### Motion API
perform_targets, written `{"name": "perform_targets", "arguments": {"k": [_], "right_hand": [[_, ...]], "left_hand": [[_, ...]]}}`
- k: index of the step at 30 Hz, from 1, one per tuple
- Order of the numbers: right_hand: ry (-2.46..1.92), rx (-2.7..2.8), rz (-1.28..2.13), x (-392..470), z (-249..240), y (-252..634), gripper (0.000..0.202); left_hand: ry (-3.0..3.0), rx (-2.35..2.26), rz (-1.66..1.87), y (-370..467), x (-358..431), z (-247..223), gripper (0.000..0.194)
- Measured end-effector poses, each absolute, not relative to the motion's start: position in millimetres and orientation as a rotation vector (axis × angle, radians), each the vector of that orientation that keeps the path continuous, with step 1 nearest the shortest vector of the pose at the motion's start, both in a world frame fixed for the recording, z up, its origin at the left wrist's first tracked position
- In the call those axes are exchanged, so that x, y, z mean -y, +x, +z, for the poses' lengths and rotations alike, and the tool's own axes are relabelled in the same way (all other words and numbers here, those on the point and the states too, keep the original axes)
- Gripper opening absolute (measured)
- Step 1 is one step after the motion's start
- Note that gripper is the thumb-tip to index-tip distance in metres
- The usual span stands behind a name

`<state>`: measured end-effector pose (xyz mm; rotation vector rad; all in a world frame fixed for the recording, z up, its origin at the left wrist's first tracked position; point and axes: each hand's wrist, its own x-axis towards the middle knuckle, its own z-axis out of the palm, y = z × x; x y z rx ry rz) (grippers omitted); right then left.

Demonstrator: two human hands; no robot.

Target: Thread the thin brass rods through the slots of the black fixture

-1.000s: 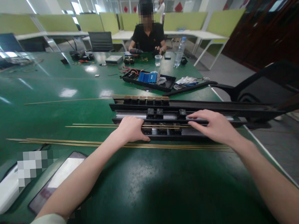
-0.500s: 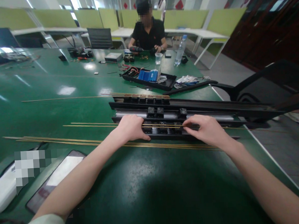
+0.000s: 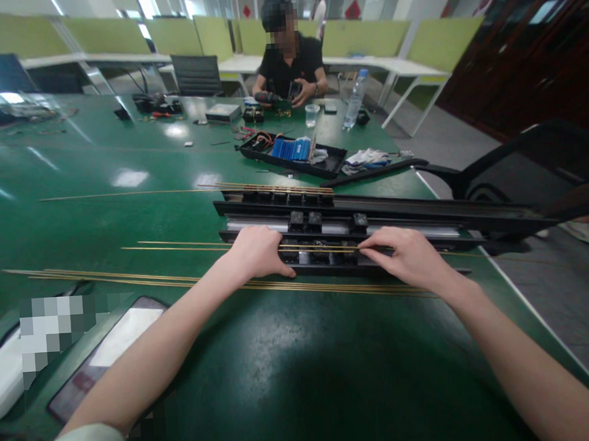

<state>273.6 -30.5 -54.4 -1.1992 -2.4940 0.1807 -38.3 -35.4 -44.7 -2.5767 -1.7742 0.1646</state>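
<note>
My left hand [image 3: 259, 252] is wrapped over the left end of the nearest black channel rail [image 3: 327, 270], thumb on its near side. Pinched between thumb and fingertips of my right hand [image 3: 403, 254] is a thin brass rod [image 3: 321, 249], lying along that rail over small black blocks [image 3: 321, 252]. Part of the rod passes behind my left hand and shows again further left. Just beyond, a second rail holds several black blocks [image 3: 315, 220]. More brass rods [image 3: 323, 286] lie on the table on the near side of the rails.
A black tray [image 3: 329, 170] with a blue item [image 3: 293, 149] stands beyond the rails, beside white gloves [image 3: 368, 159]. A phone [image 3: 80, 386] lies at the near left. Across the green table [image 3: 145, 150] sits a co-worker [image 3: 287, 61] with a power drill [image 3: 267, 98]. A water bottle [image 3: 356, 100] stands nearby.
Both my hands keep nearly the same place and grip. Across the table, the co-worker has leaned slightly left and raised a dark object in one hand.
</note>
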Motion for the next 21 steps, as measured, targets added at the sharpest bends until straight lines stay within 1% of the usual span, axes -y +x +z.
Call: {"name": "perform_targets", "arguments": {"k": [21], "right_hand": [[-1.212, 2.585, 0.137, 30.4, -55.7, 275.6, 0.025]], "left_hand": [[-2.586, 1.770, 0.182, -36.9, 36.6, -41.6, 0.075]]}}
